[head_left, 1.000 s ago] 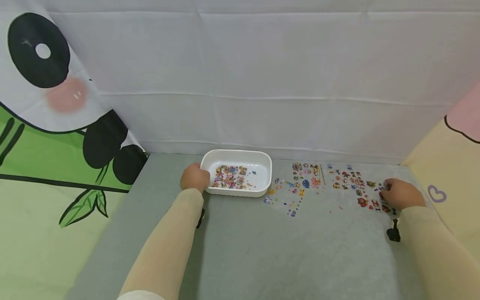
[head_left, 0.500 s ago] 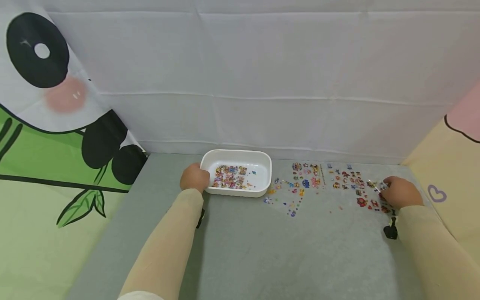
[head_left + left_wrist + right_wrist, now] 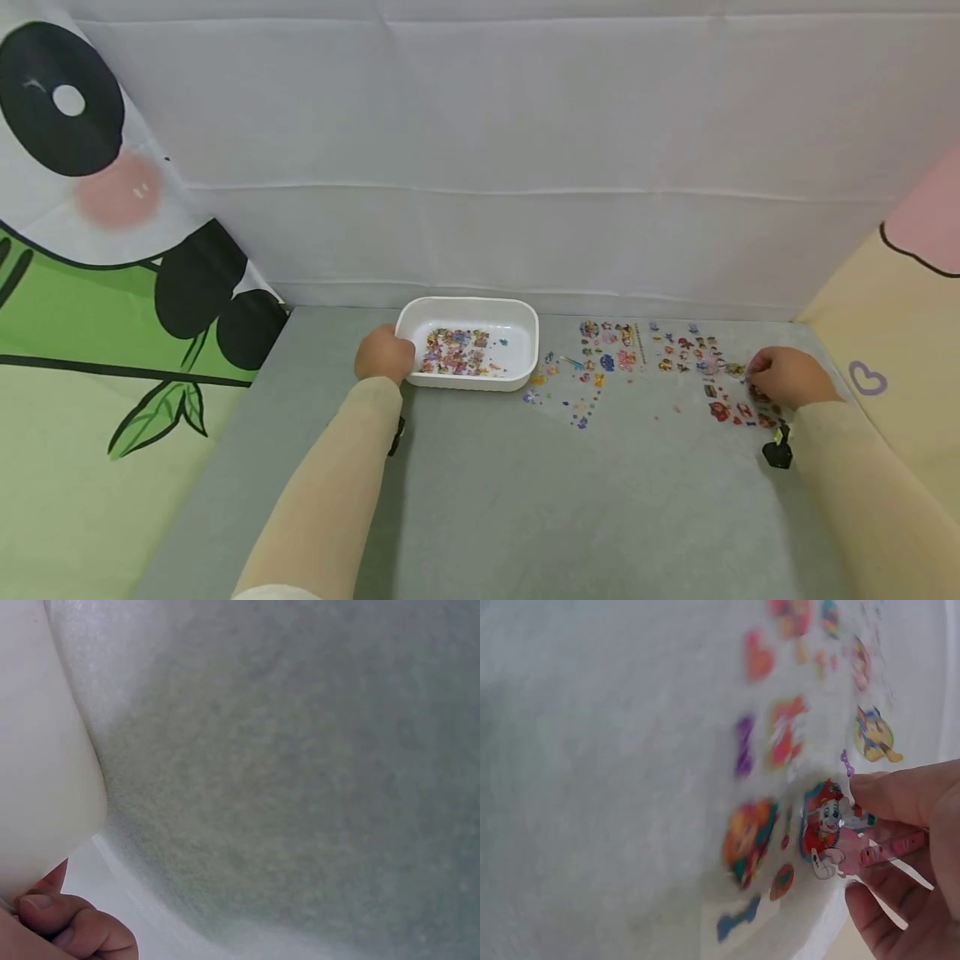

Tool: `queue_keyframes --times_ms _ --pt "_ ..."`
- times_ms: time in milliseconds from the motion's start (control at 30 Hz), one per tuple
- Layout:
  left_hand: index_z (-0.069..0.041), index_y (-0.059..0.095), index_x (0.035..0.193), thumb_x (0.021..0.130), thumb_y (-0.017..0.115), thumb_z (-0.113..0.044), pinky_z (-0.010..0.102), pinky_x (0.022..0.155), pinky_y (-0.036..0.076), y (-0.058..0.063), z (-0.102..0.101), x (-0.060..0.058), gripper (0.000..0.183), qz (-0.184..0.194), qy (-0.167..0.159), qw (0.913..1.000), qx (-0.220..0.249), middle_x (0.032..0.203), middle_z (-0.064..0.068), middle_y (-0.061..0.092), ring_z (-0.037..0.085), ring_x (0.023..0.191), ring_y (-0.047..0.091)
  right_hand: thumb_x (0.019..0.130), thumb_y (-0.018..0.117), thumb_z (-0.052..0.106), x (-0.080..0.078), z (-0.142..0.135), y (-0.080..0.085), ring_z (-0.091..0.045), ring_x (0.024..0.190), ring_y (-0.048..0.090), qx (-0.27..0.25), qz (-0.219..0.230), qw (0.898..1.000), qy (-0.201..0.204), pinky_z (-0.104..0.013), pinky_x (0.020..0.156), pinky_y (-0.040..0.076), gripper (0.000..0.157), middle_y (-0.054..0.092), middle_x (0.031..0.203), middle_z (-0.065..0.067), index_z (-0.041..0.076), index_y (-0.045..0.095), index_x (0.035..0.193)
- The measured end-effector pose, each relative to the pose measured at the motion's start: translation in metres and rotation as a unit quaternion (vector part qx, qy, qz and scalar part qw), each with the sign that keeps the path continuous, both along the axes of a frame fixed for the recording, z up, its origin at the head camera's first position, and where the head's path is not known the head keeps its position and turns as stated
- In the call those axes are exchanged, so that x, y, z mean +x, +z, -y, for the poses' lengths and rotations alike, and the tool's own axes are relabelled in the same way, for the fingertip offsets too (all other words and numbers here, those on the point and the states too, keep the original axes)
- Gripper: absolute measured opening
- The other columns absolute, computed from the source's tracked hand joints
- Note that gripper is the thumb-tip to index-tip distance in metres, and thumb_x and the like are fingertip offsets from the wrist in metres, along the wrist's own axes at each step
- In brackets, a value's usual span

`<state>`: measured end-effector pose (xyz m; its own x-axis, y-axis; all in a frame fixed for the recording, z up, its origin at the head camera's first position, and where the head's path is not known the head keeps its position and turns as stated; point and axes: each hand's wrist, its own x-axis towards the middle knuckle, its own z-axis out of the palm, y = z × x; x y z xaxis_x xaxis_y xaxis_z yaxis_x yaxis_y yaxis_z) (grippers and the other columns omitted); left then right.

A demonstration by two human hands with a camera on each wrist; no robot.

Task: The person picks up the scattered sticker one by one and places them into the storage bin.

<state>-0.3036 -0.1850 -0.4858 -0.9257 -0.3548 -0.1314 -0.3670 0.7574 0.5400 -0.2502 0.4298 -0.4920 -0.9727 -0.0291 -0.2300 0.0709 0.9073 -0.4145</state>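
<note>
At the back of the grey table, my left hand (image 3: 384,353) grips the left end of a white tray (image 3: 465,383). The left wrist view shows its curled fingers (image 3: 86,926) at the tray's lower edge. Small colourful stickers (image 3: 453,352) lie on the tray's floor. Far right, my right hand (image 3: 791,377) is over a spread of clear cartoon stickers. In the right wrist view, its thumb (image 3: 889,796) and fingers pinch a clear sticker with a puppy in red (image 3: 826,821); a pink strip (image 3: 892,847) shows between the fingers.
More stickers (image 3: 607,346) lie between the tray and my right hand, with a scatter of tiny ones (image 3: 581,412) nearer the front. A pale cloth wall (image 3: 480,242) rises right behind the table. Printed cloths stand at the left (image 3: 187,333) and right (image 3: 900,417).
My right hand shifts slightly left over the stickers. Half a second ago a bright glint showed on clear film at its fingertips. The left hand stays on the tray; the head view turns slightly.
</note>
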Motion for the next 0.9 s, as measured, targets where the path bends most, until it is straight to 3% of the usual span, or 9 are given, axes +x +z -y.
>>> queue_keyframes --times_ms 133,300,400,600,900 --pt "-0.002 0.062 0.138 0.097 0.051 -0.015 0.056 0.094 0.051 0.001 -0.001 -0.001 0.045 0.002 -0.006 0.9999 0.01 0.127 0.02 0.068 0.039 0.113 0.064 0.097 0.066 0.016 0.0 0.0 0.005 -0.026 0.077 0.058 -0.017 0.011 1.0 0.006 -0.038 0.066 0.046 0.018 0.068 0.083 -0.005 0.0 0.073 0.098" --pt "-0.002 0.062 0.139 0.096 0.051 -0.015 0.056 0.094 0.051 0.0 0.001 -0.002 0.045 0.0 0.002 1.0 0.007 0.127 0.02 0.068 0.038 0.112 0.065 0.1 0.062 0.017 -0.003 0.0 0.014 -0.025 0.085 0.061 -0.034 0.022 0.998 0.051 -0.042 0.072 0.05 0.025 0.073 0.094 -0.011 -0.004 0.075 0.106" --pt "-0.002 0.063 0.138 0.097 0.052 -0.015 0.056 0.094 0.051 0.0 0.003 -0.002 0.045 0.001 0.003 1.0 0.008 0.127 0.02 0.068 0.038 0.112 0.065 0.101 0.061 0.017 -0.004 0.001 0.018 -0.021 0.084 0.06 -0.047 0.035 0.996 0.064 -0.04 0.072 0.05 0.027 0.073 0.093 -0.008 -0.005 0.075 0.109" --pt "-0.002 0.063 0.138 0.098 0.052 -0.016 0.055 0.095 0.051 0.001 0.002 -0.001 0.044 0.007 0.004 0.9999 0.01 0.127 0.02 0.068 0.038 0.112 0.065 0.102 0.063 0.02 -0.001 0.003 0.017 -0.018 0.08 0.054 -0.096 0.087 0.99 0.06 -0.035 0.073 0.044 0.027 0.063 0.079 0.0 -0.004 0.076 0.106" --pt "-0.002 0.063 0.138 0.098 0.053 -0.016 0.056 0.092 0.053 0.001 0.001 -0.001 0.043 0.01 0.005 0.9999 0.01 0.126 0.02 0.068 0.038 0.11 0.065 0.101 0.067 0.021 0.007 0.015 0.005 -0.014 0.076 0.052 -0.193 0.119 0.973 0.042 -0.029 0.068 0.045 0.03 0.06 0.079 -0.001 -0.006 0.075 0.11"
